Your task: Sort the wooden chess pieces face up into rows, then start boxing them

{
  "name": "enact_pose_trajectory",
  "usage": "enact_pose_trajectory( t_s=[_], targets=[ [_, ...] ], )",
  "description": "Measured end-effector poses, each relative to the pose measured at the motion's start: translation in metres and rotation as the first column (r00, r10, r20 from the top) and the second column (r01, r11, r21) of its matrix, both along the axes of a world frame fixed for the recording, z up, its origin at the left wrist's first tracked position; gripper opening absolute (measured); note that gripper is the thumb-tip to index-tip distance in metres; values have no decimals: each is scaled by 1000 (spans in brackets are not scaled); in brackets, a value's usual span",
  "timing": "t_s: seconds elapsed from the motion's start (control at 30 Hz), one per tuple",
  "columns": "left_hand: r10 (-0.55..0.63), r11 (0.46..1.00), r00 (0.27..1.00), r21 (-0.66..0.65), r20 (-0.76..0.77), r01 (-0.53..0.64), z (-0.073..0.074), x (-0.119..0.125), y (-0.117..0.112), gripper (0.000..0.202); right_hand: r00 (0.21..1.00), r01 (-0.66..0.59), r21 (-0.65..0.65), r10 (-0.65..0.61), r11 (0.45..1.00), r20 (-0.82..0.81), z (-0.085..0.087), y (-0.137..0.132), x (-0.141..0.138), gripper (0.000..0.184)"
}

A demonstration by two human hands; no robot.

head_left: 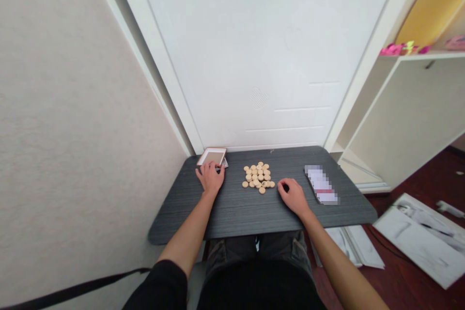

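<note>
A pile of round, pale wooden discs (257,175), like game pieces, lies in the middle of the dark table, some stacked and some loose at the edges. My left hand (210,178) is at the near edge of a shallow open box (215,156) with a white and brown inside. Its fingers are spread and reach over the box's rim; whether they press on it is hard to see. To the right of the discs rests my right hand (292,194), thumb and fingers curled together in a ring, with no object showing in it.
A phone (321,185) with a blurred-out screen lies on the right of the grey table (250,215). A white panel (247,58) stands right behind the table and a wall (83,121) rises on the left. Flat white boxes (423,240) lie on the floor at right.
</note>
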State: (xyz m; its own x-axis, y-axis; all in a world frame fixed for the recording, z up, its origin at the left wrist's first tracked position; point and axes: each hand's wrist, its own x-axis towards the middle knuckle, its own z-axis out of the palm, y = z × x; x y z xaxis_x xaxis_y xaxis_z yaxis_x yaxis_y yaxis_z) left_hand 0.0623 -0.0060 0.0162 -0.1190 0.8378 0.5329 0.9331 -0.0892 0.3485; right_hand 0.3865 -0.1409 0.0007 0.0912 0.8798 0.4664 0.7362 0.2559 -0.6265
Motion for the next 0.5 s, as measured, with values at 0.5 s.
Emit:
enact_pose_trajectory(
  t_s=[0.5],
  targets=[
    [-262, 959, 963, 93, -67, 268, 12, -19, -48, 49, 1000, -22, 50, 21, 999, 23, -1, 1, -1, 16]
  ],
)
